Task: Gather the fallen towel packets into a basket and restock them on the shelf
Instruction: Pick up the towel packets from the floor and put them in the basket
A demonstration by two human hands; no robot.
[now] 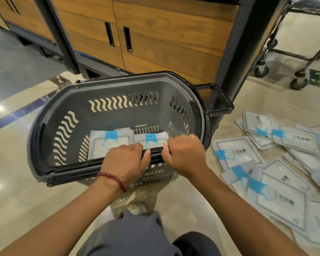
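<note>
Towel packets (236, 154) lie rightward of the right hand (185, 154) (gripping the basket (78, 97)).

Grey basket (50, 115) with wavy slots; white packets (283, 198) banded blue; wood-grain brown cabinet (164, 34).

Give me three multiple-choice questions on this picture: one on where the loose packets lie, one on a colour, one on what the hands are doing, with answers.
1. Where do the loose towel packets lie?
A. On the floor right of the basket.
B. On a chair.
C. Left of the basket.

2. What colour is the bracelet on the left wrist?
A. Green.
B. Dark red.
C. White.

3. What are the left hand and right hand doing?
A. Hanging idle.
B. Holding packets.
C. Gripping the basket's handle.

Answers: 1 A, they spread over the floor at right; 2 B, red beads circle the wrist; 3 C, both curl round the black handle.
</note>
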